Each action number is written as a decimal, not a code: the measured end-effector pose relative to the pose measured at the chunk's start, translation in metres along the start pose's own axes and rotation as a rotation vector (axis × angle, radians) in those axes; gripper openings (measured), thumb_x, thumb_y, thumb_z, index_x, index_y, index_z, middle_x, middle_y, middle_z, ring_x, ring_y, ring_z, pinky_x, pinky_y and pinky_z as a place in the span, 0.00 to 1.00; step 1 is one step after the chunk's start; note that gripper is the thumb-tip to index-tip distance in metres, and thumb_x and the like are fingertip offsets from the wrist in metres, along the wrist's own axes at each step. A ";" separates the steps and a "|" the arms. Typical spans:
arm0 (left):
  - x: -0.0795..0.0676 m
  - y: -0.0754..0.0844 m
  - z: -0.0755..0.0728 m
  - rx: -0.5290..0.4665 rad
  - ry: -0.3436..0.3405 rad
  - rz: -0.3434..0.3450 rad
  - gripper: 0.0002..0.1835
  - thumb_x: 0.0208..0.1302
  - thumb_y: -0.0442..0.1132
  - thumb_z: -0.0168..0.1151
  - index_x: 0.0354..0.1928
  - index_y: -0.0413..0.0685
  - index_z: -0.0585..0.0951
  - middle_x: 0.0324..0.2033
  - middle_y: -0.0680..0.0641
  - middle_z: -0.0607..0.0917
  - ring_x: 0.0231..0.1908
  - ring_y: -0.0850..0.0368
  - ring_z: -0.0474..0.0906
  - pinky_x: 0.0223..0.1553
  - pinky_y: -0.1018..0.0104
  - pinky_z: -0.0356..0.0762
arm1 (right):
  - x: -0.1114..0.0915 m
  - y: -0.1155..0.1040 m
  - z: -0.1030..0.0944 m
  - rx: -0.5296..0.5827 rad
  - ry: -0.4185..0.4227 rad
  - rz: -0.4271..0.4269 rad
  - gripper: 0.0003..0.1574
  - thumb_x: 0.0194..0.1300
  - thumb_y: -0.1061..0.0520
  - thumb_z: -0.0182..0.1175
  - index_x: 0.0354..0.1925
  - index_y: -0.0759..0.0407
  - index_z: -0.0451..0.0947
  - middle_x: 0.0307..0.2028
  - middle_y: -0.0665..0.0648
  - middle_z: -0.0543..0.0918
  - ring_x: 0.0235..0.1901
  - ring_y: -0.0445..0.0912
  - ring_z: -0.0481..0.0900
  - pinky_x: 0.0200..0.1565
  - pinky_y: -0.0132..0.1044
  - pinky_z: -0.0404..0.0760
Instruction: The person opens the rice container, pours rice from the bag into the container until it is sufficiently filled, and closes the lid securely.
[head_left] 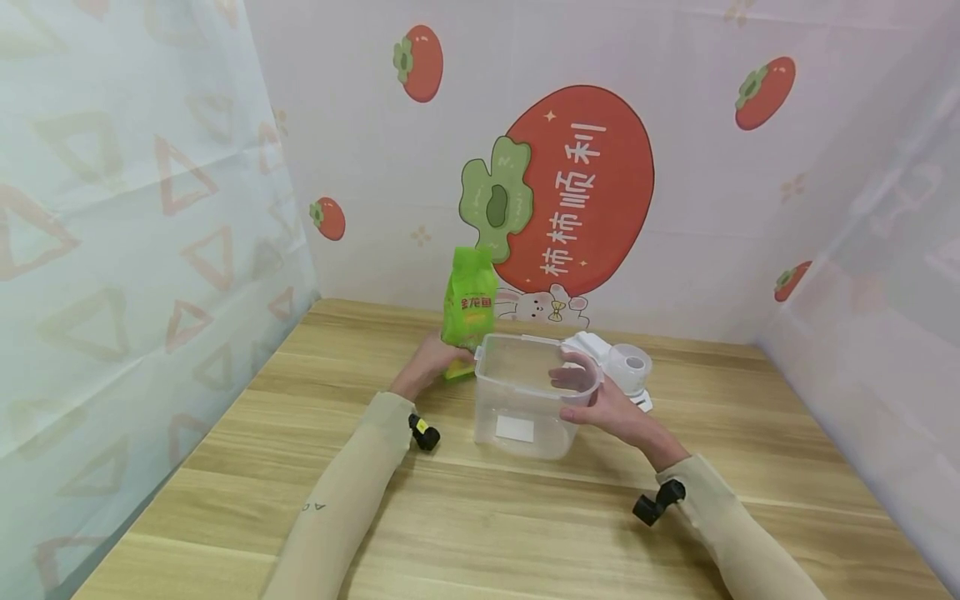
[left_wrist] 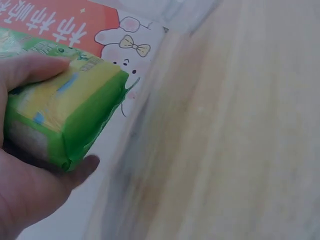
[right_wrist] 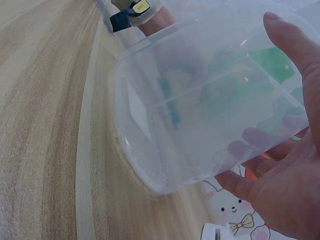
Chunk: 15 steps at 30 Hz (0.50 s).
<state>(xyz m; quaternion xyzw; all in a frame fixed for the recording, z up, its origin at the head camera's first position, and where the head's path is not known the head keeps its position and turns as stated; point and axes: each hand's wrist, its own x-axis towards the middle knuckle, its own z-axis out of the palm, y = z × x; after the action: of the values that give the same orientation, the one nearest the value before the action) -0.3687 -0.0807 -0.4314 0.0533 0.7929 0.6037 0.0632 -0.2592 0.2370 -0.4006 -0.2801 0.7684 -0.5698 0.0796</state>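
Note:
My left hand (head_left: pixel 438 360) grips a green and yellow plastic bag (head_left: pixel 471 312) around its lower part, just left of a clear plastic bin. In the left wrist view the bag (left_wrist: pixel 75 105) shows its flat green bottom, with the thumb across its front. The clear bin (head_left: pixel 517 417) is lidless, with a white label on its near side. My right hand (head_left: pixel 600 400) holds the bin by its right side, thumb toward the near side and fingers around the back. Seen from the right wrist, the bag shows green through the bin's wall (right_wrist: pixel 175 150).
Behind the bin on the right stands a white device with a clear round container (head_left: pixel 628 367) on it. The wooden table (head_left: pixel 480 525) meets a printed cloth backdrop (head_left: pixel 360 150) at the back and cloth walls at both sides.

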 end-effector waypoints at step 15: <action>-0.010 0.029 -0.016 -0.042 0.068 0.008 0.28 0.38 0.28 0.71 0.48 0.43 0.77 0.43 0.43 0.82 0.41 0.50 0.76 0.45 0.60 0.76 | 0.000 0.005 -0.001 -0.018 0.001 -0.002 0.51 0.59 0.62 0.68 0.70 0.63 0.49 0.66 0.73 0.68 0.66 0.68 0.67 0.54 0.33 0.80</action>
<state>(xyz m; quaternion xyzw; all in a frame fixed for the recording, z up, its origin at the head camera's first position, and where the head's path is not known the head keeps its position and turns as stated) -0.3610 -0.0896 -0.3985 0.0344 0.7815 0.6220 0.0347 -0.2608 0.2389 -0.4048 -0.2813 0.7732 -0.5633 0.0760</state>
